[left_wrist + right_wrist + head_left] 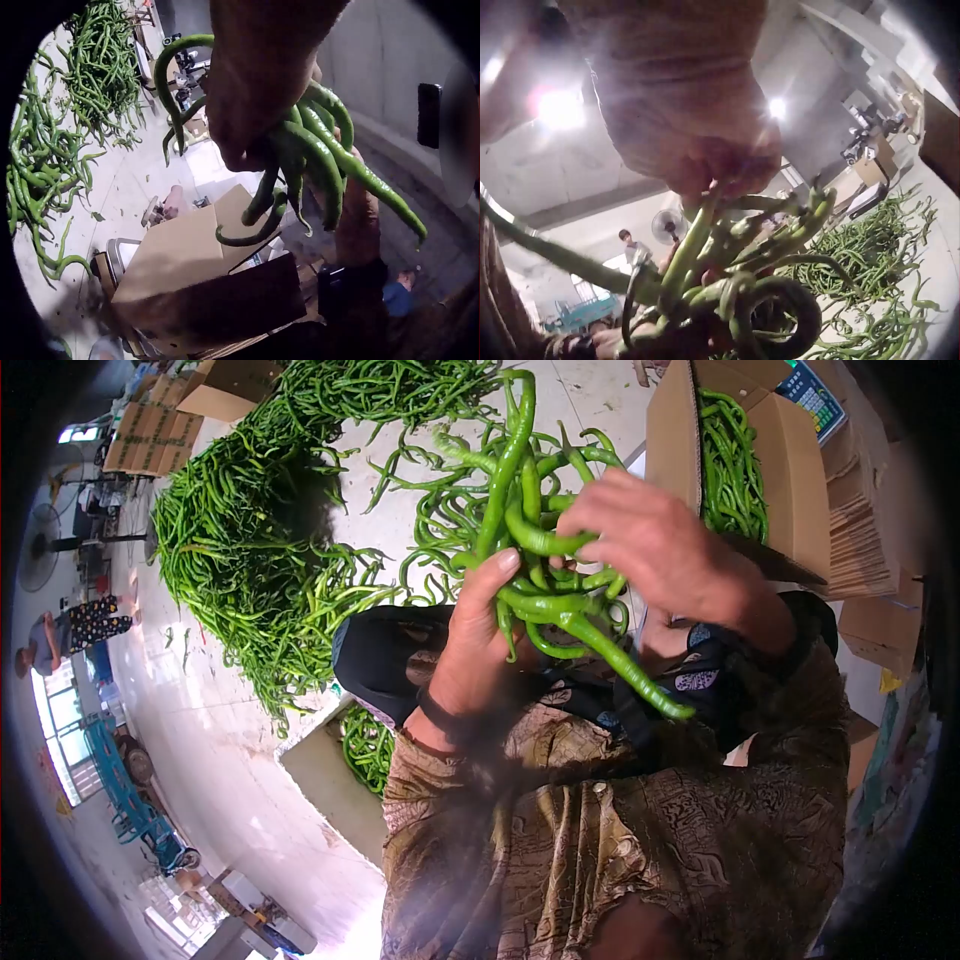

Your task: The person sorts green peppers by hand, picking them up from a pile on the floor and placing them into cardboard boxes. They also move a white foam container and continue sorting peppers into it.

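Note:
In the head view my left hand (475, 615) grips a bunch of long green chili peppers (545, 605) above the lap, its thumb lying over them. My right hand (655, 540) comes in from the right with bent fingers and pinches the end of a curved chili pepper (540, 540) in that bunch. Several peppers stick out of the bunch, one long one pointing down to the right. The left wrist view has the peppers (319, 165) hanging below the left hand. In the right wrist view the right fingertips meet the pepper ends (701, 240); palms are mostly hidden.
A large heap of chili peppers (240, 550) covers the floor on the left, with a looser pile (440, 525) ahead. An open cardboard box (800, 490) at right holds peppers beside a scale display (812, 402). Another container (335, 775) with peppers sits by the left leg.

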Demonstrator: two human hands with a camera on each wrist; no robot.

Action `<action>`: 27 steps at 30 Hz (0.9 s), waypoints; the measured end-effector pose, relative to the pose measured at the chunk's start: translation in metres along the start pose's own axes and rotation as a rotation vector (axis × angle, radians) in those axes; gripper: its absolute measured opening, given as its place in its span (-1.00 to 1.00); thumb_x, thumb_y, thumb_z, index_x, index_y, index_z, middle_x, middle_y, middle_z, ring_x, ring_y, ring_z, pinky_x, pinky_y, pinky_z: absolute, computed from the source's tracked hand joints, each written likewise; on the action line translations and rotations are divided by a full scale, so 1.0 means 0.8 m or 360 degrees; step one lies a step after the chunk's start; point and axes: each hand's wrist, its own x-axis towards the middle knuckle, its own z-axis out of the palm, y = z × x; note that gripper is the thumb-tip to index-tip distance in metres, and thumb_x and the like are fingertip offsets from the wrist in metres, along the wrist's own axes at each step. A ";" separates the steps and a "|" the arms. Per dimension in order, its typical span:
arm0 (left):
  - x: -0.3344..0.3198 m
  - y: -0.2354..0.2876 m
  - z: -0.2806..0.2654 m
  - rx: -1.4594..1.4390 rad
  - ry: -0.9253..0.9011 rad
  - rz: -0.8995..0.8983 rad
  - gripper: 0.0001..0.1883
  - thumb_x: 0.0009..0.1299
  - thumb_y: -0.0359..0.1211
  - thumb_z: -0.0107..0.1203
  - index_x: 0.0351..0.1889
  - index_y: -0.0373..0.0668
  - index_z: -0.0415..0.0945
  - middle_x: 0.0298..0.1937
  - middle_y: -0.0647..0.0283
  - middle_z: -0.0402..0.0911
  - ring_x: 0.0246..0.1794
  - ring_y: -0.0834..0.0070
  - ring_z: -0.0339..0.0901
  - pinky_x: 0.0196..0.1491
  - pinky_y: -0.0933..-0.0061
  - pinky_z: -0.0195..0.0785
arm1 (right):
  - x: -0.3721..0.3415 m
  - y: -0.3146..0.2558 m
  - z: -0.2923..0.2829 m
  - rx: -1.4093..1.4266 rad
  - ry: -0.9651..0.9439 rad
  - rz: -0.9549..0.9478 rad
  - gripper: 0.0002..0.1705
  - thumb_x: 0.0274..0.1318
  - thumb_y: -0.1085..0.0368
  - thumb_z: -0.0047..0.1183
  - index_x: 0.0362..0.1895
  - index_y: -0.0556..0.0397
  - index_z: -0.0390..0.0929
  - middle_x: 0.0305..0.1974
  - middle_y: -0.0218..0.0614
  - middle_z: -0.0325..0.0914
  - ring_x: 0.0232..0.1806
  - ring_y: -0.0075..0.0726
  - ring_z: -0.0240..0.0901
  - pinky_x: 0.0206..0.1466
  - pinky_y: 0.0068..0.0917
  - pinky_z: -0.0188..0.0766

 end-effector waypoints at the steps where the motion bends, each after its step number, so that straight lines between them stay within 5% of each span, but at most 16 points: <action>1: 0.001 0.000 -0.003 -0.0023 -0.0075 0.0005 -0.46 0.28 -0.25 0.15 0.16 -0.34 0.34 -0.05 0.04 0.57 -0.07 0.13 0.57 0.10 0.07 0.45 | 0.000 0.003 -0.010 -0.0009 0.0000 0.0002 -0.83 0.03 0.43 0.03 -0.22 0.13 0.49 -0.31 -0.23 0.43 -0.21 -0.14 0.38 -0.15 -0.31 0.37; 4: 0.003 -0.002 -0.013 0.0044 0.0049 -0.0071 -0.49 0.24 -0.29 0.14 0.10 -0.39 0.37 -0.15 -0.01 0.59 -0.09 0.10 0.57 0.08 0.06 0.46 | -0.001 0.008 -0.064 0.0333 0.0069 0.0412 -0.79 0.17 0.33 -0.04 -0.12 0.10 0.49 -0.29 -0.33 0.45 -0.27 -0.41 0.35 -0.19 -0.48 0.32; 6: 0.002 -0.004 -0.006 0.0212 0.0195 -0.0085 -0.57 0.21 -0.34 0.11 0.00 -0.42 0.44 -0.21 0.00 0.61 -0.15 0.12 0.59 0.06 0.09 0.47 | -0.010 0.015 -0.099 0.0966 0.0246 0.0879 -0.74 0.26 0.31 -0.09 -0.04 0.10 0.51 -0.22 -0.43 0.55 -0.32 -0.58 0.31 -0.24 -0.60 0.26; 9: 0.005 -0.008 -0.009 0.0243 0.0230 -0.0110 -0.61 0.19 -0.32 0.13 -0.10 -0.44 0.48 -0.27 0.01 0.62 -0.21 0.13 0.60 0.05 0.11 0.48 | -0.038 0.024 -0.127 0.1086 0.0479 0.0813 -0.65 0.36 0.15 -0.18 0.06 0.09 0.41 -0.24 -0.51 0.41 -0.33 -0.75 0.14 -0.25 -0.75 0.14; 10: 0.003 -0.001 0.001 0.0091 0.0241 -0.0272 -0.62 0.18 -0.31 0.14 -0.14 -0.44 0.49 -0.31 0.01 0.61 -0.26 0.13 0.60 0.03 0.10 0.48 | -0.054 0.022 -0.134 0.0934 0.0707 0.0971 -0.64 0.38 0.15 -0.20 0.08 0.12 0.39 -0.22 -0.50 0.41 -0.33 -0.72 0.15 -0.25 -0.76 0.13; 11: 0.004 -0.002 0.000 0.0130 0.0275 -0.0183 -0.61 0.18 -0.30 0.15 -0.14 -0.43 0.48 -0.31 0.02 0.60 -0.27 0.13 0.58 0.00 0.10 0.48 | -0.072 0.043 -0.150 0.1060 0.0727 0.0723 -0.68 0.36 0.17 -0.16 0.06 0.07 0.43 -0.22 -0.50 0.45 -0.34 -0.70 0.16 -0.23 -0.75 0.15; 13: 0.010 -0.006 -0.009 0.0194 0.0437 -0.0028 -0.59 0.17 -0.29 0.15 -0.12 -0.43 0.46 -0.31 0.04 0.58 -0.26 0.14 0.56 -0.03 0.13 0.47 | -0.087 0.027 -0.180 0.1388 0.0937 0.0665 -0.58 0.37 0.05 -0.11 0.05 0.16 0.37 -0.13 -0.23 0.46 -0.15 -0.32 0.40 0.03 -0.41 0.41; 14: 0.011 -0.004 -0.014 0.0184 0.0359 -0.0028 -0.58 0.16 -0.29 0.16 -0.11 -0.43 0.45 -0.30 0.05 0.57 -0.25 0.15 0.56 -0.04 0.14 0.47 | -0.098 0.029 -0.188 0.1351 0.0960 0.0676 -0.58 0.37 0.05 -0.11 0.05 0.16 0.37 -0.13 -0.23 0.46 -0.15 -0.32 0.40 0.03 -0.41 0.41; 16: 0.017 -0.008 -0.017 0.0167 0.0304 0.0091 -0.56 0.17 -0.28 0.16 -0.09 -0.44 0.45 -0.28 0.03 0.57 -0.24 0.13 0.56 -0.07 0.14 0.48 | -0.125 0.047 -0.192 0.0137 0.0817 0.1128 -0.72 0.25 0.20 -0.01 -0.02 0.03 0.53 -0.25 -0.44 0.57 -0.24 -0.65 0.34 -0.24 -0.59 0.27; 17: 0.017 -0.008 -0.016 0.0172 0.0322 0.0087 -0.56 0.17 -0.28 0.16 -0.09 -0.44 0.45 -0.28 0.03 0.57 -0.24 0.13 0.56 -0.07 0.14 0.48 | -0.151 0.065 -0.185 0.0155 0.0812 0.1135 -0.72 0.25 0.20 -0.01 -0.02 0.03 0.53 -0.25 -0.44 0.57 -0.24 -0.65 0.34 -0.24 -0.59 0.27; 19: 0.014 -0.002 -0.009 0.0151 0.0343 -0.0070 -0.56 0.19 -0.27 0.14 -0.09 -0.44 0.46 -0.26 0.00 0.59 -0.24 0.12 0.57 -0.11 0.12 0.49 | -0.181 0.097 -0.156 -0.0696 0.0089 0.0682 -0.71 0.21 0.22 0.03 -0.03 0.07 0.53 -0.21 -0.31 0.59 -0.22 -0.49 0.44 -0.18 -0.44 0.36; 23: 0.021 -0.005 -0.013 0.0163 0.0318 -0.0055 -0.59 0.24 -0.27 0.11 -0.08 -0.44 0.44 -0.26 -0.01 0.58 -0.26 0.14 0.57 -0.15 0.15 0.51 | -0.150 0.038 -0.134 -0.0464 -0.0034 0.0713 -0.72 0.16 0.27 0.07 -0.08 0.15 0.52 -0.21 -0.17 0.59 -0.21 -0.25 0.50 -0.13 -0.33 0.42; 25: 0.029 -0.008 -0.018 0.0116 0.0154 -0.0010 -0.60 0.26 -0.29 0.09 -0.05 -0.43 0.41 -0.27 0.03 0.57 -0.27 0.20 0.55 -0.17 0.17 0.51 | -0.108 -0.001 -0.125 0.0066 0.0054 0.1154 -0.74 0.10 0.38 0.10 -0.09 0.16 0.53 -0.19 -0.13 0.57 -0.29 -0.20 0.55 -0.17 -0.46 0.44; 26: 0.026 -0.010 -0.013 0.0104 0.0177 -0.0010 -0.61 0.27 -0.32 0.08 -0.04 -0.42 0.39 -0.27 0.05 0.55 -0.28 0.24 0.54 -0.18 0.20 0.51 | -0.100 -0.002 -0.110 0.0085 0.0049 0.1140 -0.74 0.10 0.38 0.10 -0.09 0.16 0.53 -0.19 -0.13 0.57 -0.29 -0.20 0.55 -0.17 -0.46 0.44; 27: 0.029 -0.012 -0.015 0.0168 0.0204 0.0033 -0.63 0.28 -0.32 0.08 -0.04 -0.40 0.40 -0.29 0.06 0.56 -0.29 0.26 0.55 -0.19 0.22 0.52 | -0.097 -0.001 -0.090 0.0012 -0.0008 0.0636 -0.75 0.10 0.38 0.09 -0.10 0.16 0.53 -0.22 -0.15 0.57 -0.32 -0.22 0.54 -0.21 -0.44 0.43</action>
